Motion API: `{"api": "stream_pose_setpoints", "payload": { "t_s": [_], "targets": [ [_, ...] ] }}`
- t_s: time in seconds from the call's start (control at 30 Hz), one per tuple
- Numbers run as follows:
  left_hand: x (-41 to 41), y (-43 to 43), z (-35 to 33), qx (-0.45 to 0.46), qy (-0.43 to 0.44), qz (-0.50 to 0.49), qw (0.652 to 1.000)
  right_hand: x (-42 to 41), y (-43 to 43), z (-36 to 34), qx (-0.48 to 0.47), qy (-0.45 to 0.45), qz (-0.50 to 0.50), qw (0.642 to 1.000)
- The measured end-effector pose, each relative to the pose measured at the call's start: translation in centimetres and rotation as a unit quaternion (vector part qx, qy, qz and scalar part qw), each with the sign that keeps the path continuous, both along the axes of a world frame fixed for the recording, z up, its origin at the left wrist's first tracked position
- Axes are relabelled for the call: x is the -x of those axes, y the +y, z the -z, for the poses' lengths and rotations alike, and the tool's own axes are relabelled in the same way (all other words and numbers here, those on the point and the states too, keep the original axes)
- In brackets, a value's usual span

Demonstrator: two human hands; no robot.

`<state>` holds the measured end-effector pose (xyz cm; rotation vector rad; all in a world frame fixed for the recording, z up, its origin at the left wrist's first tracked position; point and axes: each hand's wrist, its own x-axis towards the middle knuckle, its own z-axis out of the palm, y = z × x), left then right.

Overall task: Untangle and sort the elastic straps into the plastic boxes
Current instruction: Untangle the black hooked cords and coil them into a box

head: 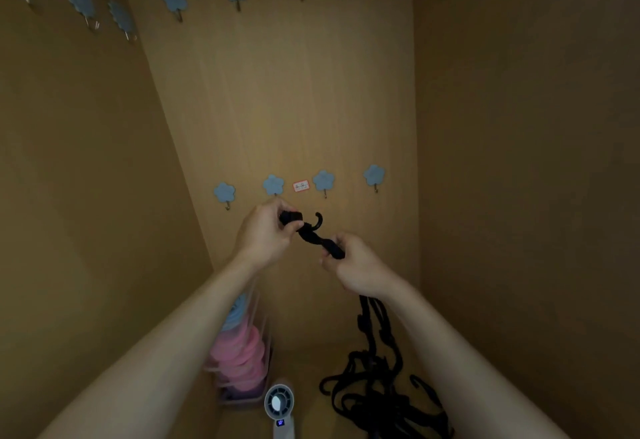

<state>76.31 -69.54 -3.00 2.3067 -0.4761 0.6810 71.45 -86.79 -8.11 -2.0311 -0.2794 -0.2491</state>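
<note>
A black elastic strap (311,236) with a curved hook at its end stretches between both hands, held up in front of the wooden back wall. My left hand (265,230) pinches its upper end. My right hand (353,263) grips the lower part, and more black strap hangs down from that hand. It runs into a tangled heap of black straps with hooks (377,390) on the floor at the lower right. A clear plastic box (242,400) stands at the lower left, partly hidden by my left forearm, with pink and blue rolled items inside.
Blue flower-shaped wall hooks (323,180) line the back wall in two rows and the left wall, with small red-framed labels (300,186) between them. A white hand-held fan (280,407) lies at the bottom centre. Wooden walls close in left and right.
</note>
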Motion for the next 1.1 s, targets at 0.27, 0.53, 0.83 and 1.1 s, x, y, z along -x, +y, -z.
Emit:
{"api": "stream_pose_setpoints", "payload": {
  "t_s": [0.27, 0.53, 0.83, 1.1],
  "targets": [
    [1.3, 1.7, -0.1, -0.241, 0.036, 0.061, 0.968, -0.6, -1.1, -1.5, 0.017, -0.061, 0.067, 0.996],
    [4.0, 1.3, -2.6, 0.062, 0.190, 0.283, 0.938, -1.0, -2.1, -1.1, -0.075, -0.037, 0.001, 0.997],
    [1.6, 0.2, 0.0, 0.162, 0.083, 0.125, 0.975, 0.6, 0.5, 1.9, -0.064, 0.082, -0.062, 0.993],
    [1.5, -0.5, 2.1, -0.044, -0.020, -0.040, 0.998, 0.3, -0.2, 1.2, 0.106, 0.087, -0.031, 0.990]
  ]
}}
